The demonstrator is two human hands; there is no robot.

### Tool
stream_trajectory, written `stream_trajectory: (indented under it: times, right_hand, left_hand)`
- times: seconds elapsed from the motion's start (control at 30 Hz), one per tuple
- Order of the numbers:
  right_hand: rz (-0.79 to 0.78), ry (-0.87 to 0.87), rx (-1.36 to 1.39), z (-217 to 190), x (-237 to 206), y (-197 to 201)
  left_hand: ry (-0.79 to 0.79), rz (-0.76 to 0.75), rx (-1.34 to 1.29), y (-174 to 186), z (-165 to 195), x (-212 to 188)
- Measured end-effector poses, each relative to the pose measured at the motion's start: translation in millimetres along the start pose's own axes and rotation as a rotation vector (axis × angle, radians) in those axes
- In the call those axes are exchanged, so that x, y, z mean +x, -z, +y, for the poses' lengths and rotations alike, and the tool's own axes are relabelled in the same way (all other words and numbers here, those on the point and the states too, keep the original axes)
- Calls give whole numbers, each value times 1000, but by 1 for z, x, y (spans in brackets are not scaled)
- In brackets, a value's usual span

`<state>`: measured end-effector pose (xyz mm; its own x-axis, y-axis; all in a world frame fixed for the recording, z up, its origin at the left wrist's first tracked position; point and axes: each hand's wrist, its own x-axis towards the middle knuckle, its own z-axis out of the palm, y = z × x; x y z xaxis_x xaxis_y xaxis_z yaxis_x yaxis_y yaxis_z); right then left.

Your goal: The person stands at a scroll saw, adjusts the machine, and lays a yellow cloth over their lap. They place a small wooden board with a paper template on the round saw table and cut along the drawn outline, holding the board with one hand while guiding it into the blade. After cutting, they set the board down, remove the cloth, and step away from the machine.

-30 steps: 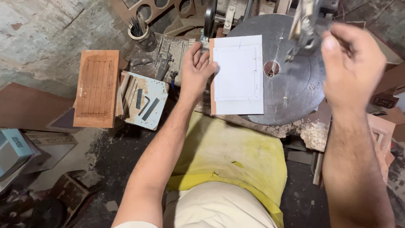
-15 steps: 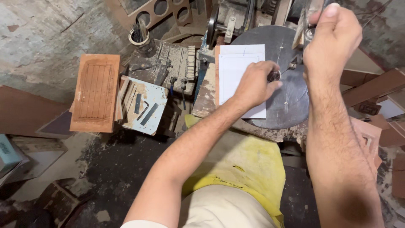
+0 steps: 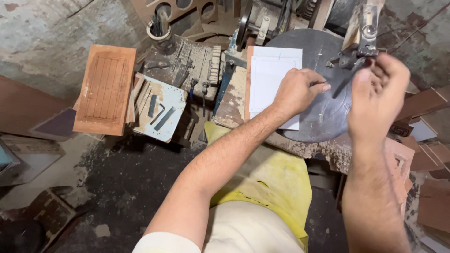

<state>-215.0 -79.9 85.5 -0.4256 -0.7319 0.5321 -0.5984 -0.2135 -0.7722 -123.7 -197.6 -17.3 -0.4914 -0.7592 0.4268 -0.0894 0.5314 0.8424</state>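
A white paper-covered board [image 3: 272, 79] lies on the round grey metal saw table [image 3: 323, 117]. My left hand [image 3: 297, 91] rests over the board's right edge and pinches a thin dark blade [image 3: 321, 84] between thumb and fingers. My right hand [image 3: 379, 93] is up at the saw's metal head [image 3: 368, 33], with its thumb and curled fingers against the black clamp lever [image 3: 346, 80]. The hand is slightly blurred. Both forearms reach forward over my yellow-clad lap.
A carved orange wooden panel [image 3: 104, 89] and a pale blue plate with metal bits [image 3: 161, 110] lie at the left. A dusty tool tray [image 3: 197, 63] sits behind them. Brown wooden boards [image 3: 436, 154] stack at the right. The floor below is dark and dirty.
My left hand slid from the board's left edge across to its right side and pinched the blade. My right hand came down from the saw head to the clamp lever.
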Motion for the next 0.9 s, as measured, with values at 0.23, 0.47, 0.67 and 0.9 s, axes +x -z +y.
stream_trajectory:
  times: [0.23, 0.47, 0.67, 0.9]
  right_hand:
    - [-171, -268, 450, 38, 9, 3]
    - [-225, -224, 745, -22, -10, 54]
    - [-293, 5, 278, -27, 50, 42]
    - [58, -233, 543, 23, 0, 34]
  left_hand:
    - [95, -51, -76, 20, 6, 0]
    - [145, 231, 200, 83, -5, -41]
    - [587, 98, -34, 119, -15, -99]
    - [779, 32, -674, 120, -17, -112]
